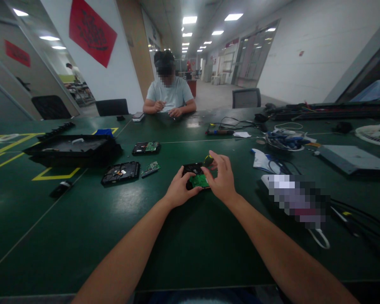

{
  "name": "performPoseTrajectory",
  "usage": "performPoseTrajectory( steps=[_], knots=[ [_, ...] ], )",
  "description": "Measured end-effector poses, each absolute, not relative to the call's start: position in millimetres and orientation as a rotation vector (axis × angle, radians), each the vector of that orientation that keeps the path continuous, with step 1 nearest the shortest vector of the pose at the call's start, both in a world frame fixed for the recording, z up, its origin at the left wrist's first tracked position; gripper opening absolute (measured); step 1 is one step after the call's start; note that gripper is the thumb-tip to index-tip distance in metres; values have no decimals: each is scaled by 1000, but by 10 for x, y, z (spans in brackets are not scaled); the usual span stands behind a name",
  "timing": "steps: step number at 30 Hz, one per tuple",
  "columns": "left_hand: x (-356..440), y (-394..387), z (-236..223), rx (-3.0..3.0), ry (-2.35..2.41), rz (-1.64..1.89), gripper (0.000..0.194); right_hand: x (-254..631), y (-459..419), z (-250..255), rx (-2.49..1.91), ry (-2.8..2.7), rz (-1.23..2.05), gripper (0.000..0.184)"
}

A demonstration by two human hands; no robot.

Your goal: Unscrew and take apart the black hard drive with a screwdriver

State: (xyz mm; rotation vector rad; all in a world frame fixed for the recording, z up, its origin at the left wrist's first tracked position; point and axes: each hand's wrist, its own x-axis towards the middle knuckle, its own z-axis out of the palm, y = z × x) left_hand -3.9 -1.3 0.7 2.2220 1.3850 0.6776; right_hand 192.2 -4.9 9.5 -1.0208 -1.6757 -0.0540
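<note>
A black hard drive (191,169) with a green circuit board (199,181) on top lies on the green table (183,236) in front of me. My left hand (179,190) grips the drive's near left corner, fingers curled on it. My right hand (221,176) is closed around a screwdriver with a black and yellow handle (208,160), held upright over the board.
Two more drives (120,172) (146,147) and a loose circuit board (151,169) lie to the left, beside a black tray (71,149). Cables (285,140) and a grey box (351,158) sit right. A person (169,95) sits opposite.
</note>
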Motion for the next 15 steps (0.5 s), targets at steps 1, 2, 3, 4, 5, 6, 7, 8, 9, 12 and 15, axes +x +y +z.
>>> performPoseTrajectory(
  steps=[1,2,3,4,5,6,7,8,9,12,15],
  knots=[
    [-40,-12,7,2223,1384,676,57,1922,-48,92,-1021,-1681,-56,58],
    [-40,-12,6,2223,1385,675,57,1922,-46,89,-1020,-1687,-55,58],
    [-39,-12,6,2222,1388,676,58,1922,-43,86,-1019,-1691,-53,58],
    [-38,-12,6,2219,1391,678,58,1921,-40,82,-1018,-1694,-53,58],
    [-37,-13,6,2217,1393,682,58,1922,-37,78,-1020,-1692,-56,58],
    [-36,-13,8,2216,1392,685,57,1922,-34,75,-1024,-1687,-62,57],
    [-35,-14,9,2217,1389,686,57,1924,-31,73,-1026,-1681,-71,56],
    [-34,-15,11,2218,1385,686,57,1926,-31,72,-1026,-1674,-82,55],
    [-33,-16,13,2219,1382,685,57,1927,-31,74,-1023,-1667,-92,55],
    [-30,-18,15,2217,1388,679,57,1925,-42,89,-1004,-1671,-93,55],
    [-28,-17,12,2216,1401,673,58,1919,-52,102,-1003,-1697,-50,57]
  ],
)
